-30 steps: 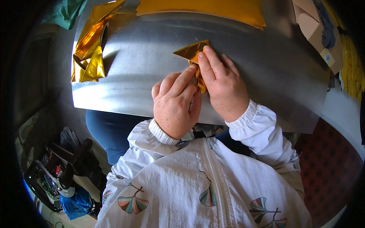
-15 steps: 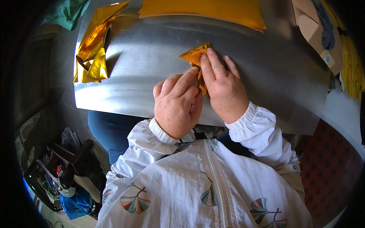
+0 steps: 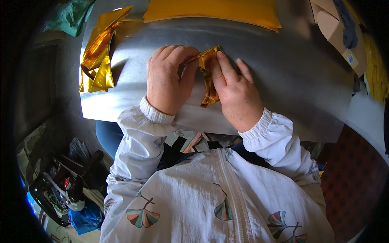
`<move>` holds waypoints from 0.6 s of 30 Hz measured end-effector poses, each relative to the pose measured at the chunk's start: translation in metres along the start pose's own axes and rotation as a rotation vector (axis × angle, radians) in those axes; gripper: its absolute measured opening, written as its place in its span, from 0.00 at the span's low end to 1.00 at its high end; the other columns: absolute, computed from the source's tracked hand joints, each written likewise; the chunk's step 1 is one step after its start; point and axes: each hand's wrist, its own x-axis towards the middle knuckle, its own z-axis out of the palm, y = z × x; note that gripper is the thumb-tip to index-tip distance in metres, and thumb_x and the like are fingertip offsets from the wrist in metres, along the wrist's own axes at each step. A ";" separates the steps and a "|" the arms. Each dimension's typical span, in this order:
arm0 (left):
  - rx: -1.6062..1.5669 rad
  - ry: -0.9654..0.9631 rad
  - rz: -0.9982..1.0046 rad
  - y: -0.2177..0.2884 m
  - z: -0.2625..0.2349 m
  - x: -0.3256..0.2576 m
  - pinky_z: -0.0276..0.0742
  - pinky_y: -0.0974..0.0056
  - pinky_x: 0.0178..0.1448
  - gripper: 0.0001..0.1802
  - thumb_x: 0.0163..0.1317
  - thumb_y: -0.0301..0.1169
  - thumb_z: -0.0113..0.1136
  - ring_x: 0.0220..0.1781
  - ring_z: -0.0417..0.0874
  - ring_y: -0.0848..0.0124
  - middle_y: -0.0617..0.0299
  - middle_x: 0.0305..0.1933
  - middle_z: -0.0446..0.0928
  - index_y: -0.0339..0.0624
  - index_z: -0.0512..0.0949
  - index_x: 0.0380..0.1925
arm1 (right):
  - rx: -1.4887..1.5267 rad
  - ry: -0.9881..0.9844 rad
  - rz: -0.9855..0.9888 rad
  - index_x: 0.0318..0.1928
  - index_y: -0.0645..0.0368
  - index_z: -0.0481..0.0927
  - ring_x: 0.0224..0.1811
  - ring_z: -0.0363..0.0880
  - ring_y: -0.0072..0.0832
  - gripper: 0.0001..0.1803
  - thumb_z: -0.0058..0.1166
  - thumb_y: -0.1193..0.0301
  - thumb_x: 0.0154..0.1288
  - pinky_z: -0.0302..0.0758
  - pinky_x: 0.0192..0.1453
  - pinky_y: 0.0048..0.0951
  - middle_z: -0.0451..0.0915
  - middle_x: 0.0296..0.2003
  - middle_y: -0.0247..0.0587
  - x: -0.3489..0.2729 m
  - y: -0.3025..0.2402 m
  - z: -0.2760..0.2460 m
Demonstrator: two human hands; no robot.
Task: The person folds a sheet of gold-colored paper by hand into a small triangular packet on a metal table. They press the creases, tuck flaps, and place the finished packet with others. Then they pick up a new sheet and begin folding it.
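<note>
A small piece of folded gold foil paper (image 3: 207,77) lies on the grey metal table (image 3: 283,77) between my hands. My left hand (image 3: 168,79) pinches its upper left corner between thumb and forefinger. Fingers stretched out, my right hand (image 3: 238,91) presses flat on the paper's right side and covers part of it. The lower end of the folded strip shows below, near the table's front edge. At the table's left side stands a larger folded gold foil shape (image 3: 99,60), with shiny creased faces and a pocket-like opening.
Flat gold sheets (image 3: 210,12) lie at the far edge. Green plastic (image 3: 69,18) is at the far left, a cardboard box (image 3: 344,40) at the right. Below left, a blue bag (image 3: 86,218) sits beside a dark chair-like object (image 3: 48,198). A red patterned floor covering (image 3: 350,178) shows at right.
My left hand has moved up and left, from pressing the strip's middle to pinching the paper's upper left corner. More of the lower strip now shows. My right hand stays nearly in place.
</note>
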 end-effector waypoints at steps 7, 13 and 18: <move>-0.016 0.043 -0.019 -0.001 0.008 -0.004 0.71 0.57 0.49 0.11 0.50 0.23 0.63 0.43 0.78 0.58 0.59 0.38 0.80 0.44 0.81 0.36 | 0.008 0.004 -0.002 0.61 0.66 0.71 0.45 0.82 0.41 0.26 0.49 0.80 0.60 0.62 0.69 0.46 0.66 0.64 0.56 0.001 0.000 0.000; 0.036 0.001 -0.021 -0.002 0.000 -0.009 0.68 0.56 0.56 0.16 0.49 0.22 0.63 0.51 0.77 0.57 0.59 0.46 0.79 0.46 0.82 0.40 | 0.009 -0.002 0.005 0.61 0.67 0.72 0.45 0.82 0.41 0.25 0.49 0.80 0.60 0.62 0.70 0.45 0.67 0.64 0.56 0.001 -0.001 0.000; 0.045 0.071 -0.028 -0.003 0.007 -0.009 0.68 0.56 0.56 0.15 0.49 0.22 0.61 0.48 0.77 0.57 0.60 0.42 0.80 0.47 0.83 0.38 | -0.001 0.008 -0.001 0.60 0.67 0.72 0.44 0.82 0.40 0.25 0.49 0.81 0.60 0.62 0.70 0.45 0.67 0.63 0.56 0.001 0.000 0.000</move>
